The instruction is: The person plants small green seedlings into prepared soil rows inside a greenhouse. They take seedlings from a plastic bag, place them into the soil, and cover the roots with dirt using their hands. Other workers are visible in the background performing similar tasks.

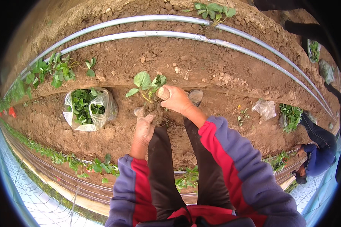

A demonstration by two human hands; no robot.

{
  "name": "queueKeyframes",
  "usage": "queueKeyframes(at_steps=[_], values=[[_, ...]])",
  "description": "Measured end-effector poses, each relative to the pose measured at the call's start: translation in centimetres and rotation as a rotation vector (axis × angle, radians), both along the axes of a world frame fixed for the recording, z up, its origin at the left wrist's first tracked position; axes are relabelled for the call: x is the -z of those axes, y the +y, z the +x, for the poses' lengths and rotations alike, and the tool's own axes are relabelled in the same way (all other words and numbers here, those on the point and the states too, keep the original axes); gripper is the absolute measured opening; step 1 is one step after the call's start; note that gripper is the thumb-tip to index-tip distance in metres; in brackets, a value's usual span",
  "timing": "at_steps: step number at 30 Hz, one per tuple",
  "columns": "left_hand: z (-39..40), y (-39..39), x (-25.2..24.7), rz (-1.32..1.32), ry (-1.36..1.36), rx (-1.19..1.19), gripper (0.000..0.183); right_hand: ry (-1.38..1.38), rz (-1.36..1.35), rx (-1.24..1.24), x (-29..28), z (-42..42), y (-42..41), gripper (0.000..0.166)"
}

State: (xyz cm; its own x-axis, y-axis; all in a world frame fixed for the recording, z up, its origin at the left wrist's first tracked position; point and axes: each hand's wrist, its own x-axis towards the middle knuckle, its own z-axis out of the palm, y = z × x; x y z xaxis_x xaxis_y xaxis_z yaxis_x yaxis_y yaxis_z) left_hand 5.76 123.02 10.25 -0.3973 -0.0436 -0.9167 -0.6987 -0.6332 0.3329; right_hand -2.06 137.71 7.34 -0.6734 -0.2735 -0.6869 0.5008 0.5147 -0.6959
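A young strawberry plant [143,80] with green leaves is held up before me, over the furrow between the soil beds. My left hand [143,127] grips its soil-covered root end from below. My right hand [175,98] has its fingers closed at the leaves on the plant's right side. The fingertips of both hands look caked with soil or covered. Dark roots hang near my left fingers, partly hidden by them. To the left of my hands, an open clear plastic bag [111,106] full of green seedlings stands on the ground.
Two pale pipes [159,33] run along the bed ahead, with strawberry plants [58,71] at left and another plant [216,12] beyond. A crumpled plastic bag [264,109] and a seedling bundle [291,117] lie right. A person [319,159] bends over plants at far right.
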Motion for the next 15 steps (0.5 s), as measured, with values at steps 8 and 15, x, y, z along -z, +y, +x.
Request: queueKeyframes(at_steps=[8, 15], values=[[1.7, -3.3, 2.5, -0.225, -0.05, -0.071, 0.033, 0.089, 0.061, -0.023, 0.2, 0.2, -4.3, 0.053], [1.7, -6.1, 2.3, -0.11, 0.049, -0.062, 0.044, 0.062, 0.213, -0.088, -0.2, 0.4, -6.0, 0.05]])
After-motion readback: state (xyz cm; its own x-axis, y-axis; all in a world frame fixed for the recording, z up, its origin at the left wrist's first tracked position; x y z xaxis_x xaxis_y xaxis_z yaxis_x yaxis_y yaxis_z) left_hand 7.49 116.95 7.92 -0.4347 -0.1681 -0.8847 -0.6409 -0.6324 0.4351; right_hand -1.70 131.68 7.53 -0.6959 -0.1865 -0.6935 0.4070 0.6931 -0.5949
